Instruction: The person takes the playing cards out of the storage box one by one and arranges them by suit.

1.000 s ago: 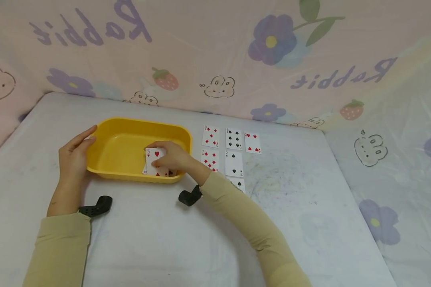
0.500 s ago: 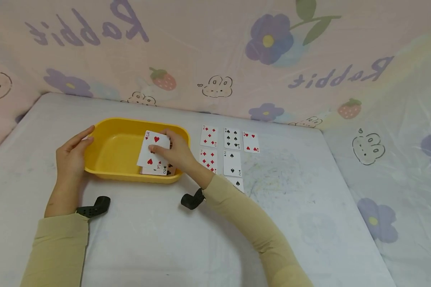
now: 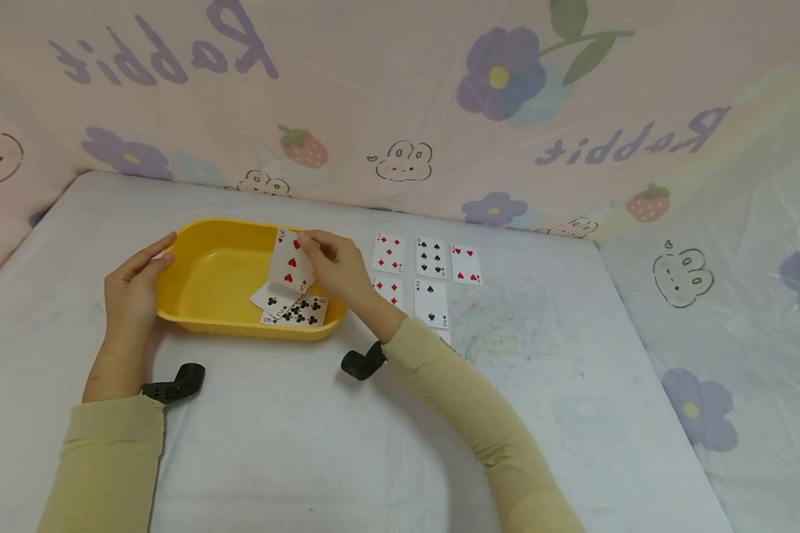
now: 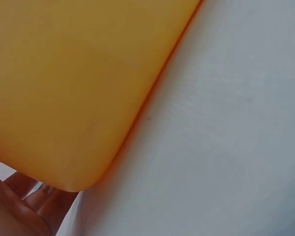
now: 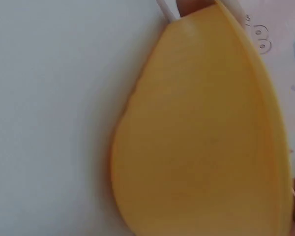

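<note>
In the head view, my right hand [image 3: 338, 266] pinches a three of hearts playing card [image 3: 290, 263] by its upper right part, holding it tilted over the right end of a yellow plastic tub [image 3: 207, 277]. Beneath it in the tub lie a few overlapping cards, including a card with clubs [image 3: 273, 302] and a six of clubs [image 3: 300, 312]. My left hand [image 3: 135, 285] grips the tub's left end, thumb at the rim and fingers along the outer side. The left wrist view shows those fingers [image 4: 29, 201] behind the tub's lower corner.
Face-up cards lie in rows right of the tub, among them a five of diamonds [image 3: 389, 253], six of spades [image 3: 430, 257], four of hearts [image 3: 466, 264] and two of spades [image 3: 431, 303]. My right forearm partly covers the nearest ones. A patterned curtain [image 3: 347, 96] borders the white tabletop [image 3: 273, 437].
My right hand has lifted the three of hearts up and away from the pile, tilting it and uncovering the club cards below. The left hand keeps its place on the tub.
</note>
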`<state>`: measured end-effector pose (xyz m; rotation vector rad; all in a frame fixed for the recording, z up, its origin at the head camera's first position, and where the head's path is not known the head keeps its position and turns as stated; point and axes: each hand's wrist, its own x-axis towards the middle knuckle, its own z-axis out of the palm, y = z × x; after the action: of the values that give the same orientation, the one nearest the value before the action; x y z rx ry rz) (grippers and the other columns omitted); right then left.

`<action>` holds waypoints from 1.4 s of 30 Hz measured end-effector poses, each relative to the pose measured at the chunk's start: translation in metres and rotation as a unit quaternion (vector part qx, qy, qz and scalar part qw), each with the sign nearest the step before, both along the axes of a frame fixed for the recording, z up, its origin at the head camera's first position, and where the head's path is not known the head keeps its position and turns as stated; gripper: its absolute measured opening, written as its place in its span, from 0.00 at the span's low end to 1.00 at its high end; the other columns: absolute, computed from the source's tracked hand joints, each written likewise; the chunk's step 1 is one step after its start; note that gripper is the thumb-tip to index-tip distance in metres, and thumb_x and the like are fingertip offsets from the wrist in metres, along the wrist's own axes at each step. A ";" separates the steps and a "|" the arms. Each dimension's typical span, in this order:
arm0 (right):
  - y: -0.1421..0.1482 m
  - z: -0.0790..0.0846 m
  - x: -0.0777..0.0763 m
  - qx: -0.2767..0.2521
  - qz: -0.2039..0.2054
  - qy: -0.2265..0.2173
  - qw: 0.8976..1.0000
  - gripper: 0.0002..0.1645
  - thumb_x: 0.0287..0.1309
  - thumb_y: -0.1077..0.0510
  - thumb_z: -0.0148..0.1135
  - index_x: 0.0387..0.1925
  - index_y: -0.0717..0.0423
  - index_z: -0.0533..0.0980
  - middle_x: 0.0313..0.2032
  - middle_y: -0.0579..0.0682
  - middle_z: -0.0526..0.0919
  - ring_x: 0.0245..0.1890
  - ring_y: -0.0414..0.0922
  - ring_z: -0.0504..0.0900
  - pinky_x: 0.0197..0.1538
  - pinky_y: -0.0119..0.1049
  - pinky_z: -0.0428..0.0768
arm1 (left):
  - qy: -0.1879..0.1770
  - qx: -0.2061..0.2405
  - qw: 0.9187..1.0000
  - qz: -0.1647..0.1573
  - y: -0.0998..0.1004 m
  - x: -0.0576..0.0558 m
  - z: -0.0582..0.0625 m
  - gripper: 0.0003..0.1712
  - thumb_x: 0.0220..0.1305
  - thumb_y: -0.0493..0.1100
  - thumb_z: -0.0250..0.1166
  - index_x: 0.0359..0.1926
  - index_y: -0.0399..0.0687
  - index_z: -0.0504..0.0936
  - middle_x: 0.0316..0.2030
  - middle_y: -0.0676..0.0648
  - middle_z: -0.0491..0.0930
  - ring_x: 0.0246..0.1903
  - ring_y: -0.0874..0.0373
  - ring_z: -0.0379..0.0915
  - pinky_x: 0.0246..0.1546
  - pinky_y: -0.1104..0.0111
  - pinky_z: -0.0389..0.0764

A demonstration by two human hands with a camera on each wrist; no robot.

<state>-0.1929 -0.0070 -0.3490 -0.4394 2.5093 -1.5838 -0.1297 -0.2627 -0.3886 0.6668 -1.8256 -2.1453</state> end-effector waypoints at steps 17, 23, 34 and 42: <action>0.058 -0.005 -0.020 -0.125 -0.061 -0.078 0.987 0.18 0.66 0.52 0.57 0.52 0.56 0.79 0.41 0.59 0.86 0.24 0.39 0.82 0.32 0.33 0.84 | -0.014 0.010 1.000 0.007 0.001 0.001 0.000 0.20 0.65 0.47 0.62 0.58 0.60 0.80 0.54 0.70 0.77 0.65 0.72 0.57 0.61 0.89 0.56; 0.086 -0.013 -0.023 -0.105 -0.068 -0.055 0.991 0.16 0.62 0.54 0.62 0.50 0.54 0.81 0.21 0.47 0.81 0.18 0.39 0.75 0.28 0.31 0.80 | -0.013 0.023 1.000 0.006 0.000 0.001 0.000 0.20 0.65 0.47 0.63 0.58 0.60 0.79 0.53 0.70 0.78 0.65 0.72 0.56 0.61 0.89 0.56; 0.142 -0.027 -0.022 -0.063 -0.098 -0.022 0.993 0.13 0.60 0.55 0.65 0.45 0.56 0.82 0.25 0.36 0.78 0.21 0.36 0.63 0.24 0.27 0.63 | -0.012 0.014 1.000 0.003 -0.001 -0.002 0.001 0.21 0.65 0.49 0.62 0.59 0.60 0.79 0.58 0.68 0.75 0.67 0.72 0.55 0.63 0.87 0.55; 0.179 -0.028 -0.021 0.001 -0.106 -0.042 0.993 0.18 0.57 0.56 0.66 0.50 0.53 0.80 0.38 0.44 0.78 0.19 0.36 0.57 0.25 0.28 0.60 | -0.028 0.011 1.000 0.008 0.000 -0.004 0.001 0.21 0.65 0.51 0.62 0.59 0.61 0.78 0.59 0.67 0.74 0.67 0.73 0.54 0.64 0.87 0.53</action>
<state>-0.2136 0.1717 -0.3770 -0.1040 2.5645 -1.6329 -0.1333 -0.2626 -0.3877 0.7514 -1.8210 -2.1610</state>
